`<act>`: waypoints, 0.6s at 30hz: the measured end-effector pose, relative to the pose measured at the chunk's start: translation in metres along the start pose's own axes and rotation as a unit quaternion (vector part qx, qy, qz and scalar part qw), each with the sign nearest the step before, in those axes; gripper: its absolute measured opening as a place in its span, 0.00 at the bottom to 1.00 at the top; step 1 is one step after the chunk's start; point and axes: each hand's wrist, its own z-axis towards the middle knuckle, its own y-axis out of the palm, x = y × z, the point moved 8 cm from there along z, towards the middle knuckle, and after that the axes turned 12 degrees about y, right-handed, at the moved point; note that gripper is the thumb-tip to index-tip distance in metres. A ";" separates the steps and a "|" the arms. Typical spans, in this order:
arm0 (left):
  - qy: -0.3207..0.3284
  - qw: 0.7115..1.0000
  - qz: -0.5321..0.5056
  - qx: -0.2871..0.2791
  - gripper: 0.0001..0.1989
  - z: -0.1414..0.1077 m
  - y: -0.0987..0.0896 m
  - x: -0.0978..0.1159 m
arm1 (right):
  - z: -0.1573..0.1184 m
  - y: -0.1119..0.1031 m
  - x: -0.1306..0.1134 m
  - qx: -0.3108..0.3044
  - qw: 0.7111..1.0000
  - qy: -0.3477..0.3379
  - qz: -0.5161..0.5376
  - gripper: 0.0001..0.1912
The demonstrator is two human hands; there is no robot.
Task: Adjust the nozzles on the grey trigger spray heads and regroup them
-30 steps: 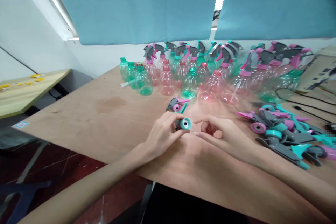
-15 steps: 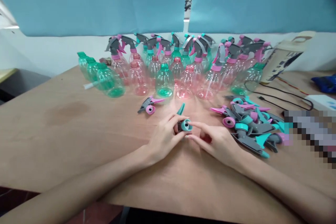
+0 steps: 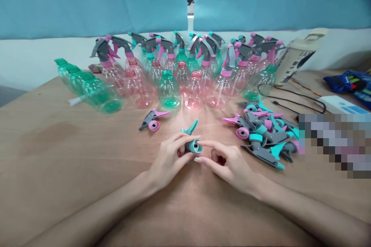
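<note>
My left hand (image 3: 171,156) is closed around a spray trigger head (image 3: 196,146) with a grey body, teal collar and teal trigger. The collar's opening faces me and to the right. My right hand (image 3: 232,164) is at the collar, its index fingertip touching the rim. The right thumb is spread apart just below, and the other fingers are curled in. On the table beyond my left hand lies a loose grey-and-pink trigger head (image 3: 153,120). A pile of pink, teal and grey trigger heads (image 3: 262,139) lies right of my right hand.
Clear pink and green bottles stand at the back, several topped with trigger heads. Open green bottles (image 3: 95,90) stand at the left with a pale tube (image 3: 77,100) nearby. Right of them are a cream tumbler (image 3: 298,56), a black cable (image 3: 301,109), a white box (image 3: 343,108) and blue packets (image 3: 344,83).
The view has shifted, so most things sit further left in the picture. My left hand still holds the teal trigger head. My right thumb has moved slightly off the collar.
</note>
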 end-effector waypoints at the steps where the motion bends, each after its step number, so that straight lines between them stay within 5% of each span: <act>1: -0.005 1.000 -0.005 -0.003 0.18 0.000 0.000 -0.001 | 0.001 0.000 -0.001 -0.003 1.000 0.001 0.009 0.18; 18: 0.011 0.999 -0.020 -0.029 0.17 0.002 0.004 0.003 | 0.003 -0.010 0.001 0.014 0.999 -0.008 0.032 0.13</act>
